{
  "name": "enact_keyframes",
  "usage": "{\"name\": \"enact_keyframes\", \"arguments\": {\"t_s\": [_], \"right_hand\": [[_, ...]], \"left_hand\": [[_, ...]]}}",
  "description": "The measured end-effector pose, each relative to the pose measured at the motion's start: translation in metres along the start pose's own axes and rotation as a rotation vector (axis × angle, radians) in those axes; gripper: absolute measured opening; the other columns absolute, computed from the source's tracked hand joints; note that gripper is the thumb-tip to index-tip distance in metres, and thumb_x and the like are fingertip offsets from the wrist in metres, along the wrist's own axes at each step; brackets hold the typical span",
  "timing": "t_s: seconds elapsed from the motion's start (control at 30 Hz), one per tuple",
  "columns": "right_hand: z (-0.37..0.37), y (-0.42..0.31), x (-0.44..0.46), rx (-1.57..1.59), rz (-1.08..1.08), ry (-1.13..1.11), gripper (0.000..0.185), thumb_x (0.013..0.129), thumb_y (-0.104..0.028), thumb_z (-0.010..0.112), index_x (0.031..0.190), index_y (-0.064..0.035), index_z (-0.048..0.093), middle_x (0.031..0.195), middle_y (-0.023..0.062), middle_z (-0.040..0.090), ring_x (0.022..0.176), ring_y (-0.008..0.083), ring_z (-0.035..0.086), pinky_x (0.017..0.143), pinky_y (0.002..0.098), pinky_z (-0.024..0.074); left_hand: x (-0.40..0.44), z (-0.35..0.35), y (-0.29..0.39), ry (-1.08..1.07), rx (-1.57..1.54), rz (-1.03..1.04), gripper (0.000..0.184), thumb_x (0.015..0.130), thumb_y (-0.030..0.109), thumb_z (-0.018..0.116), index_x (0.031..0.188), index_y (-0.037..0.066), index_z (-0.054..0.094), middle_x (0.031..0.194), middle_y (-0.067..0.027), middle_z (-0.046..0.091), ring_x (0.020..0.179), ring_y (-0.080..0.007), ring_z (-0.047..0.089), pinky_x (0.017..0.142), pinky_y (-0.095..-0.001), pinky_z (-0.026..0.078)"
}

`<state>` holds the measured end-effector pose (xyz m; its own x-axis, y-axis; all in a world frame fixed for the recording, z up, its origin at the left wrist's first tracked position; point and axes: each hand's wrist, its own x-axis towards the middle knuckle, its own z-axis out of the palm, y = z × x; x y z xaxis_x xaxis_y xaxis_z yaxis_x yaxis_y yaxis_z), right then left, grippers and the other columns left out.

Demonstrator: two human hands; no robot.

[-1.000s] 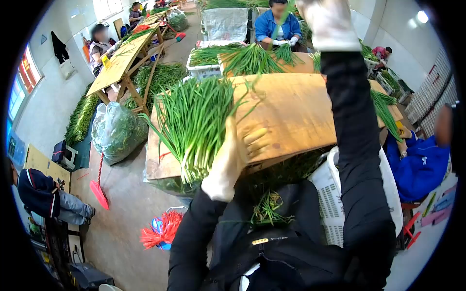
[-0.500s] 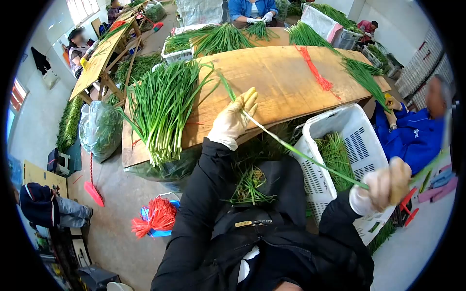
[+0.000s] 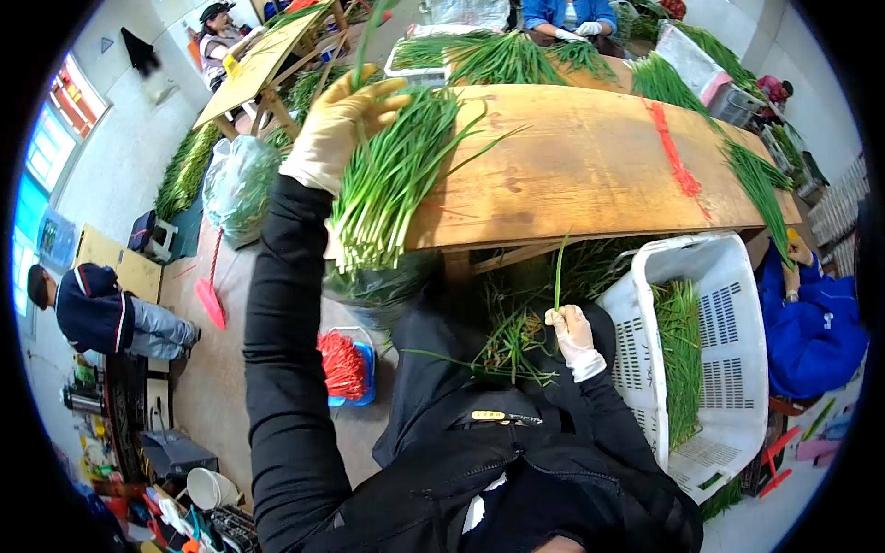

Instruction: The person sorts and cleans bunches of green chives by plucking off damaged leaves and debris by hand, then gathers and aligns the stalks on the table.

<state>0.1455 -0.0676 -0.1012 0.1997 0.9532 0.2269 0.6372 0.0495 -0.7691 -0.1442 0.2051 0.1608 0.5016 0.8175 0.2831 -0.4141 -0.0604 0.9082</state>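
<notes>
My left hand (image 3: 343,127) is raised over the upper end of a chive bunch (image 3: 392,180), its fingers partly spread. A long green chive stalk (image 3: 369,41) rises from between the thumb and fingers, and its top runs out of view. The bunch lies at the left end of the wooden table (image 3: 562,157), pale stem ends toward me. Above my lap, my right hand (image 3: 573,339) is closed round a thin green leaf (image 3: 560,276) that points up. Loose trimmings (image 3: 512,350) lie on my lap beside that hand.
A white perforated basket (image 3: 622,318) with greens stands at my right. Red ties (image 3: 678,157) lie on the table; a blue container (image 3: 364,373) with red strands is on the floor. A co-worker in blue (image 3: 816,323) sits at right; another person (image 3: 567,23) works across the table.
My left hand has moved left and up to the chive bunch. My right hand has come in from the far right to my lap. The view has shifted left.
</notes>
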Motion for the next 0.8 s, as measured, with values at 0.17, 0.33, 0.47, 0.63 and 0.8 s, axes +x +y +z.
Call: {"name": "enact_keyframes", "arguments": {"t_s": [0.17,0.33,0.47,0.63,0.8], "right_hand": [[0.052,0.005,0.034,-0.622,0.097,-0.569,0.028,0.084,-0.03,0.05,0.088,-0.0042,0.059,0.091,0.0165,0.058,0.085,0.0329,0.057,0.073,0.0416,0.046],[0.053,-0.099,0.094,0.097,-0.353,-0.33,0.029,0.083,-0.026,0.049,0.094,0.0001,0.058,0.092,0.02,0.059,0.089,0.0362,0.056,0.076,0.0382,0.0461],[0.085,-0.139,0.182,0.632,0.113,-0.447,0.04,0.09,-0.032,0.048,0.117,-0.0022,0.048,0.09,0.0004,0.054,0.081,0.006,0.048,0.074,0.0222,0.0408],[0.124,-0.131,0.248,0.572,0.268,-0.478,0.086,0.079,-0.067,0.036,0.131,0.0011,0.03,0.134,0.0199,0.034,0.123,0.0279,0.033,0.102,0.037,0.0231],[0.14,-0.124,0.25,0.393,0.283,-0.436,0.089,0.08,-0.059,0.045,0.133,0.0083,0.02,0.138,0.0254,0.023,0.13,0.0303,0.022,0.105,0.0358,0.0185]], "left_hand": [[-0.024,-0.071,-0.026,0.438,0.3,-0.393,0.034,0.085,0.009,0.053,0.117,0.001,0.043,0.106,-0.0168,0.056,0.083,-0.0251,0.062,0.065,-0.0271,0.053],[-0.048,-0.127,-0.096,0.274,0.826,-0.433,0.039,0.084,0.01,0.051,0.119,-0.005,0.045,0.084,-0.0019,0.058,0.07,-0.0074,0.052,0.063,-0.0187,0.042],[-0.067,-0.069,-0.082,0.247,0.955,-0.43,0.043,0.086,0.013,0.05,0.124,-0.006,0.041,0.098,-0.0028,0.056,0.082,-0.0094,0.051,0.074,-0.0205,0.041],[-0.065,-0.049,-0.151,0.146,1.226,-0.32,0.042,0.084,0.014,0.052,0.12,-0.006,0.044,0.093,-0.0172,0.06,0.078,-0.0156,0.057,0.071,-0.0246,0.045],[-0.059,-0.036,-0.12,0.308,0.894,-0.434,0.038,0.084,0.007,0.052,0.119,-0.004,0.044,0.084,-0.0131,0.061,0.064,-0.0134,0.056,0.056,-0.025,0.046]]}}
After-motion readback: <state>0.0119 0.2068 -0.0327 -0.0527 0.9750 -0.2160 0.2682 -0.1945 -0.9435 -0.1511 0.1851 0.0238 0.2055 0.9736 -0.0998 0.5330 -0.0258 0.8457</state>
